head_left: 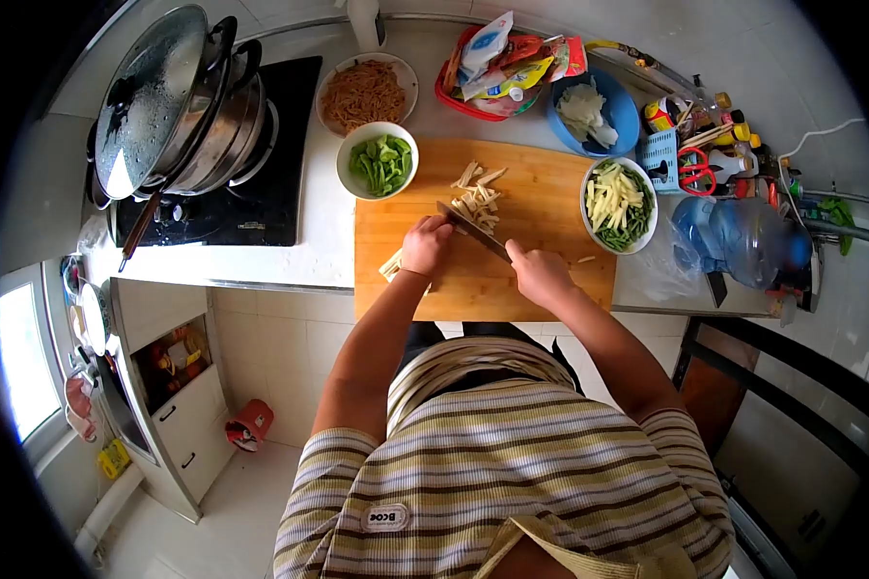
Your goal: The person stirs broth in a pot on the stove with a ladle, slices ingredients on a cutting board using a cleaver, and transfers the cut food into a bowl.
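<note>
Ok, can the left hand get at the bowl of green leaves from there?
Probably yes: the bowl of green leaves sits just beyond the left hand, with only bare cutting board visible between. The knife is to the right of that path, though close to the hand.

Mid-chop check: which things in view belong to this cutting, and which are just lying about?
In use, it seems:
knife, in the right hand
left hand, by the knife tip
pale strips
cutting board
bowl of greens, probably
bowl of yellow and green pieces, probably

Apparently just lying about:
red-handled scissors
large blue bottle
red basket
</note>
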A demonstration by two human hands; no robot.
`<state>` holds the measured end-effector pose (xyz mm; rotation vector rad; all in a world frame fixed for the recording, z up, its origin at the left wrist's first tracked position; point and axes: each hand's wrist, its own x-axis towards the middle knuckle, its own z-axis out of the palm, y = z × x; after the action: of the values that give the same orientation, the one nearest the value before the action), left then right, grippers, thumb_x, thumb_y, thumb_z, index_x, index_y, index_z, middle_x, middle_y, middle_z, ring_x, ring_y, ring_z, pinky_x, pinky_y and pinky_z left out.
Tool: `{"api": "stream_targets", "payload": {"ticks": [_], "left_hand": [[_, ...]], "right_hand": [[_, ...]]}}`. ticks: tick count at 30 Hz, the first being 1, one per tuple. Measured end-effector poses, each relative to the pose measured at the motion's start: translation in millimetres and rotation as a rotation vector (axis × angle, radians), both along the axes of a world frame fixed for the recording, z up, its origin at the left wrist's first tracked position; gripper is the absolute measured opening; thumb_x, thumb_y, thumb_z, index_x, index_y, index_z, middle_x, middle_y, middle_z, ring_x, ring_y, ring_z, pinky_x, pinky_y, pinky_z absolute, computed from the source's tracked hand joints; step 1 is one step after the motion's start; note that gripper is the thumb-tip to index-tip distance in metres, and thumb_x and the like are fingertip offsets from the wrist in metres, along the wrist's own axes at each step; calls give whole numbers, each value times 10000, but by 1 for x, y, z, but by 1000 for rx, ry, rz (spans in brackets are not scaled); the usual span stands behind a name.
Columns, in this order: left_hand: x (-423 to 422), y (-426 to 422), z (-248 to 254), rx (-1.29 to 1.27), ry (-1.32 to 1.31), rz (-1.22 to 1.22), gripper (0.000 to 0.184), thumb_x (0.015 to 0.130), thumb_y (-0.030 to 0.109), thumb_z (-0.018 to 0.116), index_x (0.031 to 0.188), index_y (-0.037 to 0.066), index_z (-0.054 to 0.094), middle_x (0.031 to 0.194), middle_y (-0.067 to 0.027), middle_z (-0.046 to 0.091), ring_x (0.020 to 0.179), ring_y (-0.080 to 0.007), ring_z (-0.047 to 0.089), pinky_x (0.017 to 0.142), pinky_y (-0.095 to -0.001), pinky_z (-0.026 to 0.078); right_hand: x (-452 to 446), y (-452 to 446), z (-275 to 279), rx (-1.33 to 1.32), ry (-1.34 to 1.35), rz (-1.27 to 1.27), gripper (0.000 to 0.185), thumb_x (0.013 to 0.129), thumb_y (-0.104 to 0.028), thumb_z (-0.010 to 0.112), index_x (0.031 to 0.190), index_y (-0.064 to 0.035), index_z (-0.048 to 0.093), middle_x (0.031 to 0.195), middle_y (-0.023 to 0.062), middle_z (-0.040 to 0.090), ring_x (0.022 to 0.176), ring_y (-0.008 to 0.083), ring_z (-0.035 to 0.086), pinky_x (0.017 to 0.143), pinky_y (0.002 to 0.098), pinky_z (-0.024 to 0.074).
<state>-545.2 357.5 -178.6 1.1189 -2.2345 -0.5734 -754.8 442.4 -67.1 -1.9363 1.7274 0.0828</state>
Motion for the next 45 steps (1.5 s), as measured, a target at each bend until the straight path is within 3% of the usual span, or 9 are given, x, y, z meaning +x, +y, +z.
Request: {"api": "stream_targets", "payload": {"ticks": [12,16,21,23,26,30,32,36,45], "left_hand": [[10,-1,11,-4,-61,-59,128,754,115,535,817,95,645,918,-84,626,862,-270,600,734,-364,505],[72,7,45,301,48,304,161,743,45,626,898,46,670,880,-127,640,818,-306,618,749,-365,510],[109,21,34,479,-160,271,171,735,126,657,888,52,673,843,-125,636,777,-318,615,693,-377,507],[110,24,11,317,-249,181,149,757,167,635,851,56,663,815,-125,631,777,-318,609,689,-394,503],[91,16,35,382,-230,293,112,766,162,614,802,60,646,805,-125,626,779,-318,602,692,-409,496],[65,-11,13,269,-191,293,75,763,132,589,776,76,638,801,-116,625,805,-307,596,690,-406,495],[49,-24,-12,127,-80,-7,71,759,113,572,777,92,637,795,-107,620,832,-291,588,694,-404,494],[34,-23,38,244,-100,114,109,748,116,573,817,127,657,826,-89,616,875,-267,582,719,-396,499],[31,-18,39,482,-217,140,163,757,140,576,905,114,638,963,-137,550,839,-327,592,720,-430,504]], "right_hand": [[23,-21,-14,16,83,19,230,781,-17,504,1005,-23,451,614,184,600,577,373,607,500,498,448],[12,-4,-22,-136,-83,-137,218,856,-144,550,1008,-47,428,592,178,580,545,385,578,470,490,429],[12,5,-19,-60,-132,0,235,849,-135,552,1028,-51,425,600,177,580,558,381,579,482,495,424],[12,6,-24,-65,-139,-29,213,839,-106,546,1005,-34,433,620,186,592,582,383,592,498,497,435],[5,9,-20,-47,-102,-116,200,832,-86,543,991,-23,439,644,193,606,608,387,604,516,501,445],[1,13,-20,-4,-29,-226,240,840,-116,548,1042,-49,437,658,204,605,629,399,604,532,521,440],[-2,25,-36,-70,-79,-238,258,842,-122,548,1067,-62,437,661,209,603,635,405,601,538,528,436],[5,19,-34,-41,-74,-254,314,838,-114,554,1126,-54,442,690,220,605,644,427,589,574,524,441],[3,24,-40,-81,-27,-219,397,832,-115,571,1173,33,433,721,239,611,667,393,602,595,485,459]]}}
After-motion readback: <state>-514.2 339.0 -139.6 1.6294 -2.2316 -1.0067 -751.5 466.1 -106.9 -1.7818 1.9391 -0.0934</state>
